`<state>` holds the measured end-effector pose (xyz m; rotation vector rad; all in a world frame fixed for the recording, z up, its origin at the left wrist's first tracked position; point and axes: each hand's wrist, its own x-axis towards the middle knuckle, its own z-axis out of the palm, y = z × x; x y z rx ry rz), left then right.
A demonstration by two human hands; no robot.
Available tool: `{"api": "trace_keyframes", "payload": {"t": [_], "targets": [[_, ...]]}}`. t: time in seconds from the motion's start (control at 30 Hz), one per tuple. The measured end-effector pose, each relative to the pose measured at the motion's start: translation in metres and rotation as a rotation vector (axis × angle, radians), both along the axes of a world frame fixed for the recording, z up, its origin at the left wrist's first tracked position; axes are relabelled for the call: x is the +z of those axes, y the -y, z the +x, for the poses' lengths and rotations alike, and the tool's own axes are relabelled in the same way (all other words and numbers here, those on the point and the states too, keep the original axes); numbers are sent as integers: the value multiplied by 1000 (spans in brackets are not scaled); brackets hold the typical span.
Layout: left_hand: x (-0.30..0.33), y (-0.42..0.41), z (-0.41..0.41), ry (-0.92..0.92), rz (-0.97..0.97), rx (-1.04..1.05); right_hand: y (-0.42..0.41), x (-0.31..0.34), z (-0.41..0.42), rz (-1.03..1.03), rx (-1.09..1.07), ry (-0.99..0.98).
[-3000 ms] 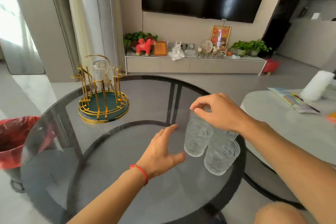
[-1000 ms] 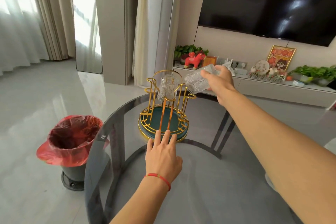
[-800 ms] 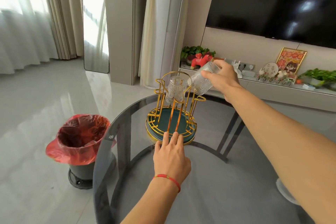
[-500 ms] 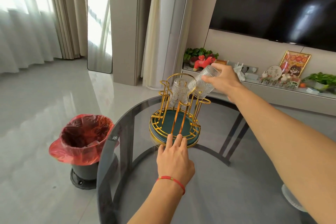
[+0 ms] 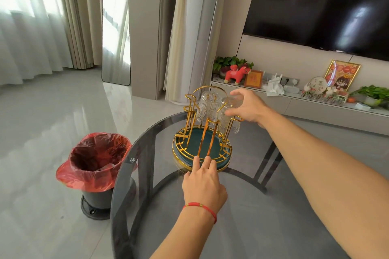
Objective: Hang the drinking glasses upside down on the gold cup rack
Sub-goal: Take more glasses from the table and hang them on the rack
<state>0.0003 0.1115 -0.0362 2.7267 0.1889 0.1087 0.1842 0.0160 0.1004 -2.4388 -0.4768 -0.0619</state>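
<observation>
The gold cup rack [image 5: 203, 132] with a teal round base stands near the far left edge of the dark glass table [image 5: 242, 206]. One ribbed clear glass [image 5: 206, 107] hangs upside down on a far prong. A second ribbed glass [image 5: 230, 120] sits upside down over a right-hand prong, and my right hand [image 5: 247, 105] grips its upturned bottom from the right. My left hand [image 5: 203, 183] lies flat on the table with its fingertips pressed against the rack's front rim, holding nothing.
A bin lined with a red bag [image 5: 94, 166] stands on the floor left of the table. Beyond the table are a low TV cabinet [image 5: 294, 101] with ornaments and plants, a wall-mounted TV [image 5: 320, 6] and curtains [image 5: 42, 19].
My right hand has turned the tilted glass upright-inverted and lowered it onto the right prong. My left hand has stayed at the rack's rim. Three seconds ago both hands were at the glasses on the table.
</observation>
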Motion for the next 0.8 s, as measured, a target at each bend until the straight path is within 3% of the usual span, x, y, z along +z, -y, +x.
{"api": "trace_keyframes", "payload": {"t": [0.37, 0.53, 0.8], "targets": [[0, 1, 2, -5, -5, 31, -4, -20, -4, 63, 56, -112], [0, 7, -1, -5, 38, 50, 13, -24, -35, 99, 55, -23], [1, 43, -22, 199, 60, -58, 83, -24, -132, 77, 31, -23]]}}
